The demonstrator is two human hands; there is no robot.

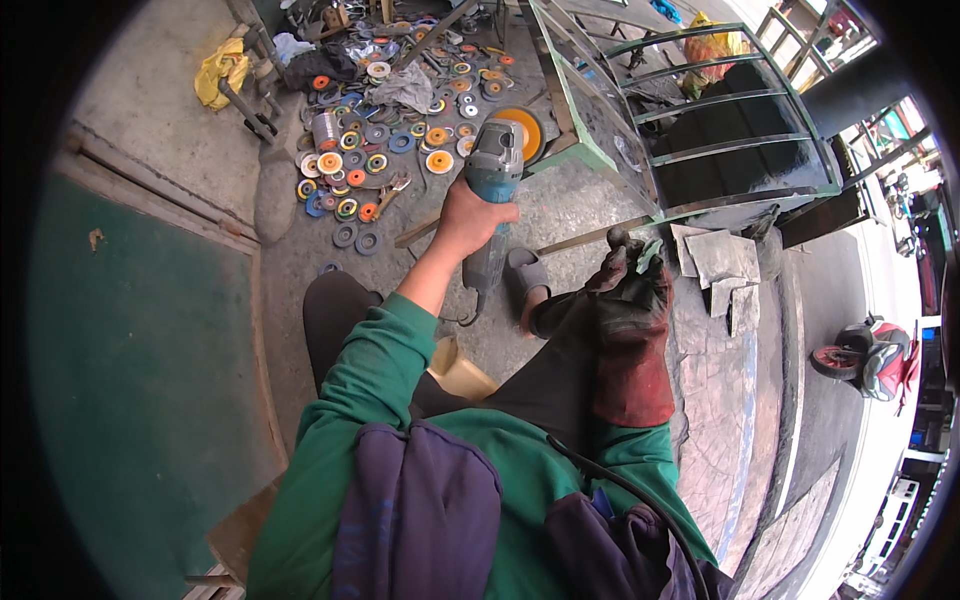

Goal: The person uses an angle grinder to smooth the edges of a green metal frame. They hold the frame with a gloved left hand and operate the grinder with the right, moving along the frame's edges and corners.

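Note:
My bare left hand (472,218) is wrapped round the body of a teal and grey angle grinder (494,180). An orange-yellow disc (527,128) sits at its far end, beside the corner of a pale green metal frame (590,150). The grinder's cord trails down toward my legs. My right hand (635,295) wears a dark, worn work glove with a red cuff and is raised above my right thigh. Its fingers look curled. A small pale green piece (649,255) shows at the fingertips; what it belongs to is unclear.
Many loose grinding discs (400,142) litter the floor ahead. A green panel (150,340) stands to my left. Broken flat slabs (722,262) lie on the right, near a barred metal frame (715,135). A parked red motorcycle (872,360) is farther right.

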